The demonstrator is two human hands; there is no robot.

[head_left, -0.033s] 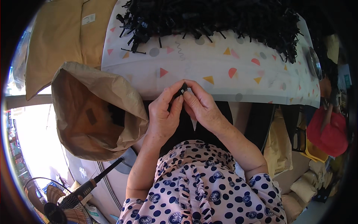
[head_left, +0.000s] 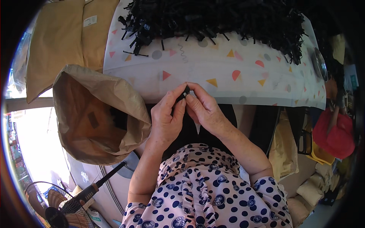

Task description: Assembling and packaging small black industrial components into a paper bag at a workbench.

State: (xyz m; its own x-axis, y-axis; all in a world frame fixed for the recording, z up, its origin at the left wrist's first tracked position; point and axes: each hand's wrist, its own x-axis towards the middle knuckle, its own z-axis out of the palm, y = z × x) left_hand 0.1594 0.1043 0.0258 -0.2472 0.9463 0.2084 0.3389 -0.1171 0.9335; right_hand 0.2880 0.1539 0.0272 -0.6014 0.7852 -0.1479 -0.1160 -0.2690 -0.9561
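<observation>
In front of my body, at the near edge of the table, both hands meet around a small black plastic piece (head_left: 185, 93) with a light spot on it. My left hand (head_left: 167, 113) pinches it from the left between thumb and fingers. From the right, my right hand (head_left: 205, 111) closes its thumb and fingertips on the same piece. My fingers cover much of it, so its full shape is hidden. Beyond my hands, a large heap of similar-looking black plastic parts (head_left: 213, 21) with thin stems lies on the patterned tablecloth (head_left: 205, 68).
An open brown paper sack (head_left: 131, 95) stands left of my left hand, something dark inside. Behind it lie flat brown sacks (head_left: 57, 41). A round metal dish (head_left: 320, 64) sits at the table's right edge. A fan (head_left: 57, 211) stands low left; a red cloth item (head_left: 334, 135) is at right.
</observation>
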